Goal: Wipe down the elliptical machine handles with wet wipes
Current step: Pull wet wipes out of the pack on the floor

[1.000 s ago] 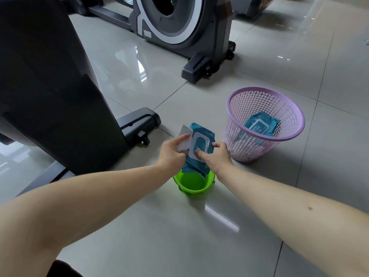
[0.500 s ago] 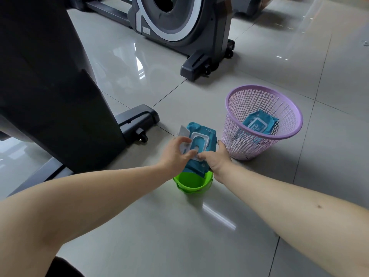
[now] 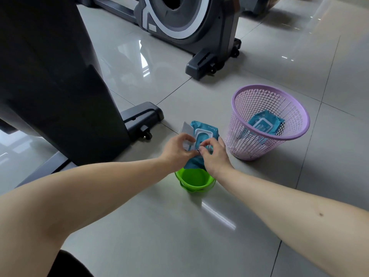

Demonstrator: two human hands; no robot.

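Holding the pack of wet wipes (image 3: 206, 130) just above the green bucket (image 3: 194, 179), both hands meet low over the grey tiled floor (image 3: 179, 226). The left hand (image 3: 177, 149) has its grip closed on the left side of the pack, the fingers curled at the white lid (image 3: 186, 127), which stands open toward the left. The right hand (image 3: 214, 156) lies against the right side of the pack and its grip is narrow: thumb and forefinger pinch together at the opening under the lid. Whether a wipe is already between them I cannot tell. The lower end of the pack reaches the rim of the bucket. Just to the right of the hands stands a purple mesh basket (image 3: 249, 144) with a second blue pack (image 3: 263, 124) inside. The black body of the elliptical machine (image 3: 60, 86) rises on the left, its foot (image 3: 143, 116) near the pack.
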